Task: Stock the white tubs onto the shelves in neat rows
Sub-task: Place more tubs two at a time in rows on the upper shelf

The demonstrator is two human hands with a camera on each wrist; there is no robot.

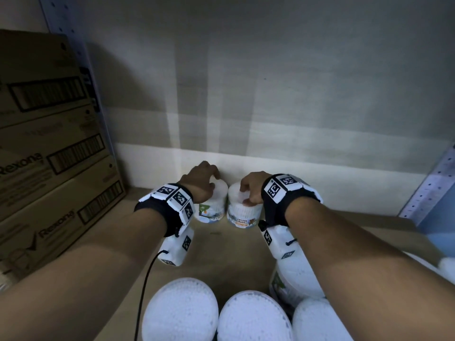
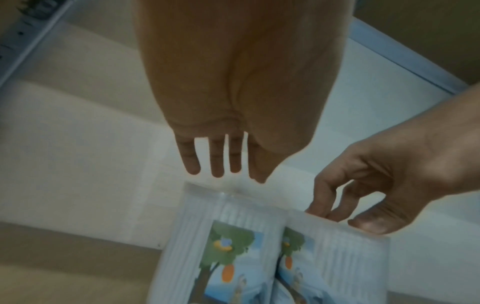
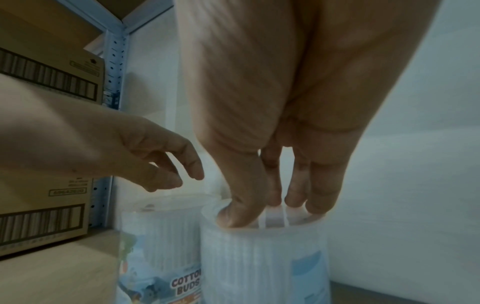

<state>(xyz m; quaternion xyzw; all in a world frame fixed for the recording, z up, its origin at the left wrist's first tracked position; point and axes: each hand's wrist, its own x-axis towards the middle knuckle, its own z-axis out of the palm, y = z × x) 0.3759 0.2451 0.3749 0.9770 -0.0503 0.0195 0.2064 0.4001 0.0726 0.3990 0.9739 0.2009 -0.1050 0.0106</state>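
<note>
Two white cotton-bud tubs stand side by side against the back wall of the shelf. My left hand [image 1: 211, 182] hovers just over the left tub [image 1: 212, 209], fingers loose and spread; the left wrist view shows the left hand [image 2: 226, 164] clear of that tub's [image 2: 207, 236] lid. My right hand [image 1: 246, 193] grips the top of the right tub [image 1: 242, 215]. In the right wrist view the right hand [image 3: 265, 211] has its thumb and fingers pinched on the lid of that tub [image 3: 259, 257], which touches the left tub [image 3: 161, 236].
Stacked Rexona cardboard boxes [image 1: 49, 156] fill the shelf's left side. Several more white tubs [image 1: 179, 311] stand at the front below my arms. A perforated metal upright [image 1: 428, 188] bounds the right. The bare wooden shelf board [image 1: 234, 254] lies between the front tubs and the two at the back.
</note>
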